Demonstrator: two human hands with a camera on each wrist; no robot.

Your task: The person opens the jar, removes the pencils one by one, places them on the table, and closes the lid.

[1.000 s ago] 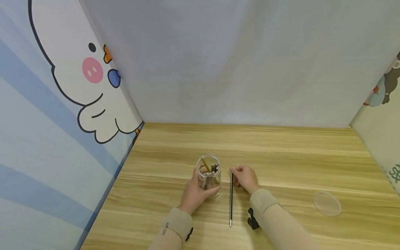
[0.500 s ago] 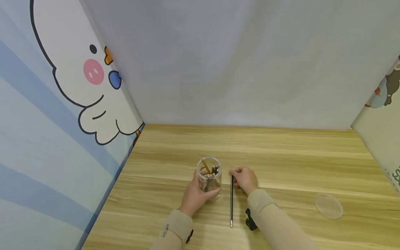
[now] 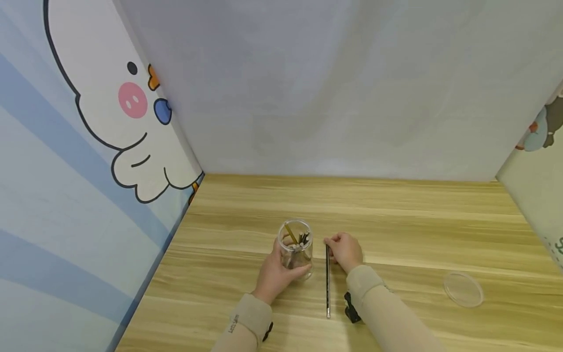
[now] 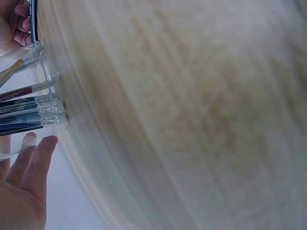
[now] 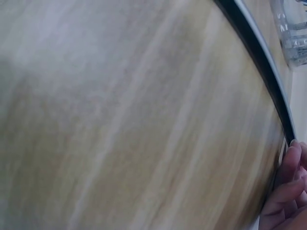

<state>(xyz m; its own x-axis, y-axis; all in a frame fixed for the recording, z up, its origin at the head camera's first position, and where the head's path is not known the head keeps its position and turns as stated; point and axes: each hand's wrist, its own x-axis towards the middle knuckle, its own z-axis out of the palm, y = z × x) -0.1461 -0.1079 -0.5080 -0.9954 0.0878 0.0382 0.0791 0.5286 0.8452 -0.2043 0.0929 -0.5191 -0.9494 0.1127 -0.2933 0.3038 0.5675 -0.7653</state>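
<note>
My left hand wraps round a clear jar that stands upright on the table, thumb along its near side. Inside lean several pencils, one of them yellowish; their lower ends show through the jar's base in the left wrist view. Just right of the jar, a dark pencil points toward me, its eraser end nearest. My right hand pinches its far end between thumb and forefinger. The right wrist view has this dark pencil running down to the fingertips.
A clear round lid lies on the wooden table to the right of my right forearm. A pale grey wall closes off the back, and a panel with a cartoon bird flanks the left side.
The head view has shifted slightly. Both hands keep their holds, and the jar stays put. The dark pencil's near end has swung a touch to the right.
</note>
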